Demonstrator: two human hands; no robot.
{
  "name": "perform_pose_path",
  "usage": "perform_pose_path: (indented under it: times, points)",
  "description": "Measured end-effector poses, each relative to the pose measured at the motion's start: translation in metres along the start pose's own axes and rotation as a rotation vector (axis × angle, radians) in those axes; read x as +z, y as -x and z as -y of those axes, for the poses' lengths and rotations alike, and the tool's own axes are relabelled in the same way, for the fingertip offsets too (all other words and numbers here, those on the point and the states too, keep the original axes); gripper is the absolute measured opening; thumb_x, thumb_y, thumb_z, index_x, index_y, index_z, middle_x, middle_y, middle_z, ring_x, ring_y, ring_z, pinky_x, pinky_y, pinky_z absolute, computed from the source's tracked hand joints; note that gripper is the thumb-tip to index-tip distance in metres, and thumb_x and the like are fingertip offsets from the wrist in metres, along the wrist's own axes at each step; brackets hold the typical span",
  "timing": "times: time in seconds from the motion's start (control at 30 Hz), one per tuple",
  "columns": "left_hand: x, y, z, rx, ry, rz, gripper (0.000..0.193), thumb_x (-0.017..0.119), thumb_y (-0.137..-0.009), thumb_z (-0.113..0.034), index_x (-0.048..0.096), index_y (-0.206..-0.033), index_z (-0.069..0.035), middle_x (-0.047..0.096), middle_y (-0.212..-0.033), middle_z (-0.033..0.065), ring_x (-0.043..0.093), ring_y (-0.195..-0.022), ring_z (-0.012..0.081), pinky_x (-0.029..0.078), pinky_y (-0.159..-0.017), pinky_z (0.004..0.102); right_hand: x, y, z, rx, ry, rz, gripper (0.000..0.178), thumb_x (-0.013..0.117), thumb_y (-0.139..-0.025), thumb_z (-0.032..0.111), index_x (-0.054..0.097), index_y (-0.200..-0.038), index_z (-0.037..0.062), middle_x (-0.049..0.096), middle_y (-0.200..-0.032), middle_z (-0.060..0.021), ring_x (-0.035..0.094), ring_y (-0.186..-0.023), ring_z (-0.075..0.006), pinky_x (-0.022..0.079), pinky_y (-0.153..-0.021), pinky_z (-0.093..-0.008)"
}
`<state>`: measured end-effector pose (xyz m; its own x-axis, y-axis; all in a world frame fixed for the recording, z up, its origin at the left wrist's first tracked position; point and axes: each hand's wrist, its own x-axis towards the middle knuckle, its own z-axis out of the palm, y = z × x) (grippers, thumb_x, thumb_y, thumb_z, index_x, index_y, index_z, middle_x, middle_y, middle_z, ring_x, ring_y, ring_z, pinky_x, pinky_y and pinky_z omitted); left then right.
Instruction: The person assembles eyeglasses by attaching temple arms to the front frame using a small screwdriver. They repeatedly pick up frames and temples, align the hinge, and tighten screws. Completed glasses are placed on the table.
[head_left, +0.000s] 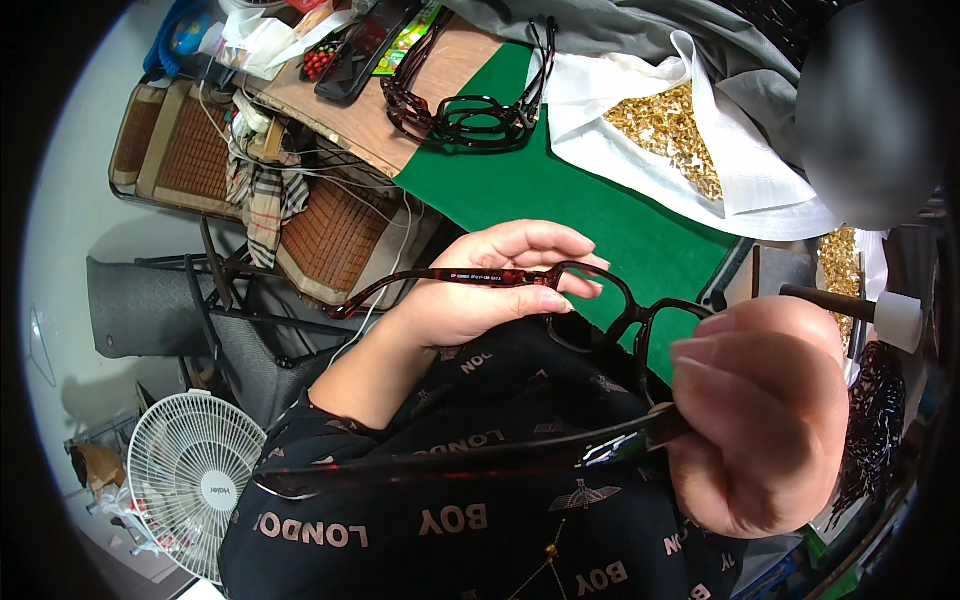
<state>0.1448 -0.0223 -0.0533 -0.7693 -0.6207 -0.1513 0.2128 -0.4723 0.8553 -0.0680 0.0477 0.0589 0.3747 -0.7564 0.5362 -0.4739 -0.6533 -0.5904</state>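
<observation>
A pair of dark tortoiseshell eyeglasses (628, 318) is held between my two hands above my lap, both temples extending toward the left. My left hand (485, 278) is closed round the far hinge area, its thumb pressing beside the rim and the fingers behind it. Close to the camera, my right hand (765, 420) pinches the other end piece, where the near temple (450, 465) meets the front. Its curled fingers hide that hinge and part of one rim. Whether lenses sit in both rims I cannot tell.
Several similar eyeglasses (470, 115) rest at the back of a green table mat (600, 200). A white cloth sack (780, 195) with gold metal pieces lies at right, near a dark-handled hammer (830, 300). Chairs (150, 310) and a fan (195, 470) stand at left.
</observation>
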Motion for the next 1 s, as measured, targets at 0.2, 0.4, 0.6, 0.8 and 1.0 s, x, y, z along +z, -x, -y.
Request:
perform_pose_path:
  times: [0.2, 0.4, 0.6, 0.8, 1.0]
  points:
    - [-0.002, 0.001, 0.001, -0.005, 0.005, 0.001, 0.041, 0.059, -0.082, 0.006, 0.047, -0.120, 0.002, 0.055, -0.117, 0.0147, 0.058, -0.104, 0.0203, 0.047, -0.089, 0.0315, 0.001, 0.000, -0.001, 0.006, 0.032, 0.020, 0.043, 0.058, -0.052, -0.004, 0.057, -0.096, -0.0031, 0.056, -0.088, -0.0164, 0.054, -0.073, -0.0268, 0.046, -0.064, -0.0346]
    - [-0.002, 0.000, 0.002, -0.004, 0.001, -0.014, 0.039, 0.057, -0.083, 0.005, 0.048, -0.120, 0.000, 0.056, -0.117, 0.0134, 0.057, -0.106, 0.0202, 0.047, -0.089, 0.0308, 0.011, 0.007, -0.009, 0.008, -0.010, -0.183, 0.035, 0.058, -0.057, -0.004, 0.058, -0.091, -0.0058, 0.057, -0.089, -0.0161, 0.055, -0.077, -0.0276, 0.046, -0.068, -0.0346]
    - [0.004, 0.004, -0.004, 0.155, -0.360, -0.242, 0.035, 0.055, -0.084, 0.006, 0.048, -0.119, 0.002, 0.055, -0.118, 0.0142, 0.058, -0.104, 0.0191, 0.047, -0.088, 0.0299, 0.018, 0.017, -0.014, 0.307, 0.237, -0.419, 0.036, 0.065, -0.059, -0.011, 0.064, -0.093, 0.0010, 0.059, -0.089, -0.0119, 0.058, -0.080, -0.0257, 0.046, -0.075, -0.0335]
    - [0.002, 0.016, -0.039, 0.240, -0.786, 0.165, 0.068, 0.072, -0.075, -0.018, 0.038, -0.132, 0.000, 0.042, -0.130, 0.0137, 0.043, -0.119, 0.0247, 0.042, -0.094, 0.0359, 0.027, 0.040, -0.071, 0.612, -0.031, -0.698, 0.012, 0.059, -0.083, -0.004, 0.059, -0.096, -0.0040, 0.059, -0.090, -0.0053, 0.058, -0.080, -0.0102, 0.046, -0.073, -0.0217]
    - [0.004, 0.009, -0.016, 0.319, -0.616, -0.020, 0.054, 0.063, -0.085, -0.021, 0.040, -0.131, -0.005, 0.052, -0.119, 0.0129, 0.055, -0.104, 0.0207, 0.047, -0.084, 0.0318, 0.049, 0.016, -0.049, 0.715, -0.458, -0.363, 0.010, 0.062, -0.080, -0.006, 0.062, -0.090, -0.0052, 0.062, -0.084, -0.0062, 0.058, -0.075, -0.0113, 0.046, -0.069, -0.0215]
